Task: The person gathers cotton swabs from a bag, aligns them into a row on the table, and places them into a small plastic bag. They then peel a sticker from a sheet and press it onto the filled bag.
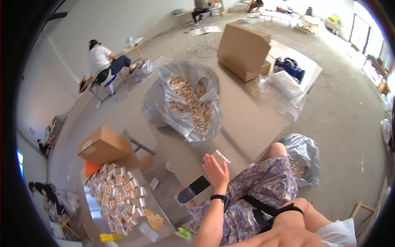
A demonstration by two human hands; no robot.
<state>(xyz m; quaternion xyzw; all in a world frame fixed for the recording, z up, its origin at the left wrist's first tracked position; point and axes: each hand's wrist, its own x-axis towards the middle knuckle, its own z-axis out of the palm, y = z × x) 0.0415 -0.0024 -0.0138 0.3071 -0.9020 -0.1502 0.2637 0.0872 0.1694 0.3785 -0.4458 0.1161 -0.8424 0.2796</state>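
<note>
My left hand (216, 172), with a black band at its wrist, is over the near edge of the table (242, 127). Its fingers lie straight and flat, the thumb apart. Against the fingers and thumb is a neat row of thin pale sticks (221, 157), which look like cotton swabs; the hand does not wrap round them. My right hand (282, 235) is a blurred shape at the lower edge, fingers hidden. Beyond my left hand, a large grey plastic bag (154, 96) stands open, full of loose sticks. Near my wrist, a dark flat slab (193, 189) lies at the table edge.
An open cardboard box (242, 49) and clear plastic wrap (284, 88) sit farther back. At left, a bench holds a closed carton (103, 145) and many small packets (119, 193). Another grey bag (304, 154) is by my knee. A seated person (101, 59) works behind.
</note>
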